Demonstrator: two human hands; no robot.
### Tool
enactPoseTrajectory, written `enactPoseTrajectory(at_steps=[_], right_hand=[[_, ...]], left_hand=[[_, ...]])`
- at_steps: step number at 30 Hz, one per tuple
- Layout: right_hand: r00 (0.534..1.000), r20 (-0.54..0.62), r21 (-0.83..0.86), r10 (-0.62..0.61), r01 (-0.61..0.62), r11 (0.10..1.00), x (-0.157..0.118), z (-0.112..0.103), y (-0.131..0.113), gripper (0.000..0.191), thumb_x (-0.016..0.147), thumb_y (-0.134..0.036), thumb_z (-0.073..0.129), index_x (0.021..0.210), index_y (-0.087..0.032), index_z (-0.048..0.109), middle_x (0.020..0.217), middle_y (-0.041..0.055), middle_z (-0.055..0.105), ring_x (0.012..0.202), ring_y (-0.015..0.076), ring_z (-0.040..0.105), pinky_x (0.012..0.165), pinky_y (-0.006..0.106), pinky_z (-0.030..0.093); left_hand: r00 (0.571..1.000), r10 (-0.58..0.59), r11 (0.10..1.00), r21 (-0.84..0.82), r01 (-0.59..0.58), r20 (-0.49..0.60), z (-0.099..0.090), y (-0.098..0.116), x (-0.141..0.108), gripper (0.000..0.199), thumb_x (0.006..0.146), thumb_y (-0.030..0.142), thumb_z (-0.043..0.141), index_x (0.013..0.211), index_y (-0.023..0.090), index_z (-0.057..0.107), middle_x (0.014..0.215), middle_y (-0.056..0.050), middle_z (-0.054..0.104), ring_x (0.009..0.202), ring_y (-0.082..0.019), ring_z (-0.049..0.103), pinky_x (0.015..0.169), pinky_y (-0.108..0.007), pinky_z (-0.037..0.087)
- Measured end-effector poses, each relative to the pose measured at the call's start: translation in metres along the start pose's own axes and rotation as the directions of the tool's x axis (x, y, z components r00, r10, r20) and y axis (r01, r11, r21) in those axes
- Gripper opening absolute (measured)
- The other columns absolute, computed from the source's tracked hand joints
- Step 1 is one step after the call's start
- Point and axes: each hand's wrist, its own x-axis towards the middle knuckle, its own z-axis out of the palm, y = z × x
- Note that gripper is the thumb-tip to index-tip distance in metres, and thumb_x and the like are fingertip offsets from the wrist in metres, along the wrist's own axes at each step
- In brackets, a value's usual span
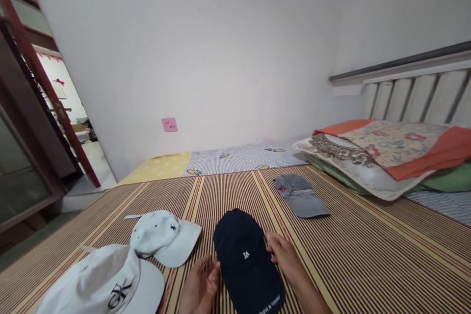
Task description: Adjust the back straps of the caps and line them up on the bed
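A navy baseball cap [239, 240] with a small white emblem lies on the striped mat in front of me, its brim toward me with white lettering along the edge. My right hand [285, 255] is at the cap's right side, fingers curled in and pinching its edge. On the other side, my left hand [200, 284] has its palm turned inward, with loosely bent fingers apart and fingertips by the cap's left edge. A pale cap [156, 233] with a small dark logo rests left of it. Nearer to me sits a white cap [99, 279] with black letters, cut off by the frame.
A grey cap [300, 196] with a red mark lies farther back on the mat [368, 255]. Pillows under an orange-edged floral cover [401, 144] are stacked at right, below a radiator [415, 95]. A pink note [170, 124] is on the wall; a doorway stands at left.
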Motion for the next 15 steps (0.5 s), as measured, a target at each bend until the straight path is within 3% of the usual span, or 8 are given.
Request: enactPoseTrajectory(at_steps=[7,11,15], right_hand=[[0.997,0.069,-0.065,0.028,-0.023,0.998,-0.002,-0.002,0.012,0.046,0.081,-0.064,0.063,0.091,-0.019,0.068,0.089,0.0067,0.072,0.050,0.0116,0.060,0.038,0.021,0.034],[0.990,0.126,-0.096,0.058,-0.046,0.994,-0.007,0.000,0.014,0.054,0.084,-0.072,0.057,0.064,-0.022,0.052,0.054,-0.0053,0.051,0.035,0.0079,0.046,0.034,0.019,0.024],[0.983,0.167,-0.125,0.075,-0.055,0.991,-0.011,-0.002,0.010,0.057,0.086,-0.077,0.051,0.065,-0.024,0.052,0.039,-0.0107,0.036,0.031,0.0083,0.037,0.032,0.018,0.020]], left_hand=[[0.998,-0.039,0.998,0.048,0.037,0.047,-0.004,-0.008,-0.001,0.008,0.093,0.015,0.064,0.099,0.016,0.060,0.083,-0.006,0.073,0.067,-0.018,0.076,0.044,-0.018,0.054],[0.996,-0.060,0.994,0.097,0.052,0.073,0.001,-0.005,-0.014,0.009,0.089,0.013,0.068,0.094,0.017,0.061,0.084,-0.005,0.075,0.058,-0.014,0.073,0.042,-0.016,0.052],[0.993,-0.097,0.972,0.221,0.080,0.068,0.007,-0.001,-0.026,0.007,0.093,0.022,0.066,0.095,0.016,0.063,0.080,-0.003,0.074,0.049,-0.012,0.069,0.034,-0.012,0.038]])
